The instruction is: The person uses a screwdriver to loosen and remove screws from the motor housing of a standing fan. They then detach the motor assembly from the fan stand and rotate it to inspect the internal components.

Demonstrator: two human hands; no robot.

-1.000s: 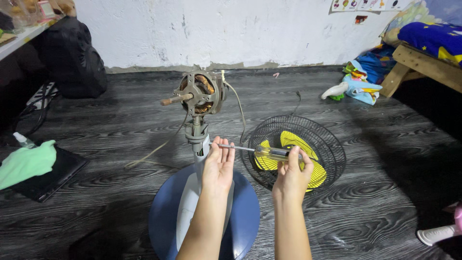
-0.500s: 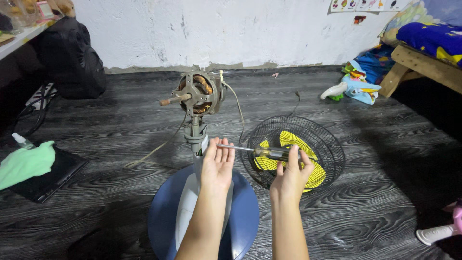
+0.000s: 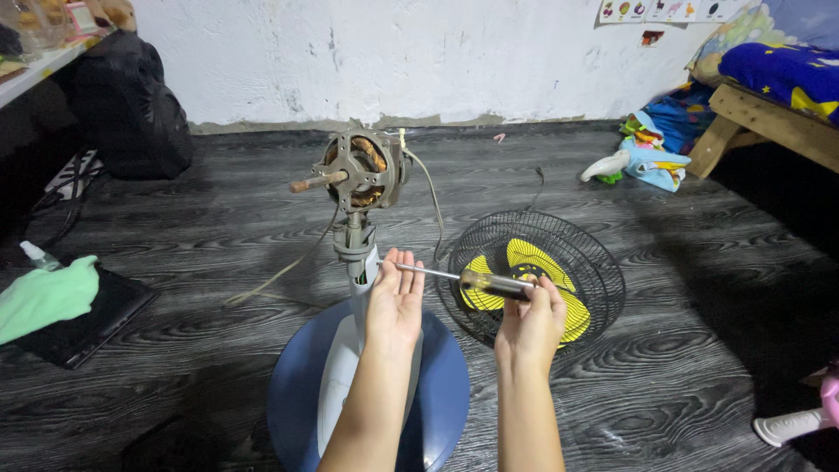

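Left hand: my left hand (image 3: 395, 301) lies flat against the grey neck of the fan stand (image 3: 360, 262), fingers stretched upward and pressed together, steadying it rather than closing around it.
Right hand: my right hand (image 3: 530, 325) pinches the yellow-and-black handle of the screwdriver (image 3: 472, 280); that grip is curled shut around it.
Screwdriver: it lies nearly level, shaft pointing toward 9 o'clock, tip right at my left fingertips and the stand's neck; I cannot tell whether it sits in a screw.
Change: compared with a second ago my left palm sits a little higher and flatter on the neck, and the shaft has stayed level with its tip at the same spot. The tool stays on the neck joint, so I judge the work there is not finished.
Motor: the bare fan motor (image 3: 358, 170) with its rusty shaft sits on top of the stand, at 12 o'clock from my left hand.
Base: the round blue base (image 3: 437, 393) lies under my forearms on the dark floor.
Grille: the black wire guard (image 3: 603, 288) with the yellow blade (image 3: 524, 258) inside lies on the floor at 2 o'clock from my right hand.
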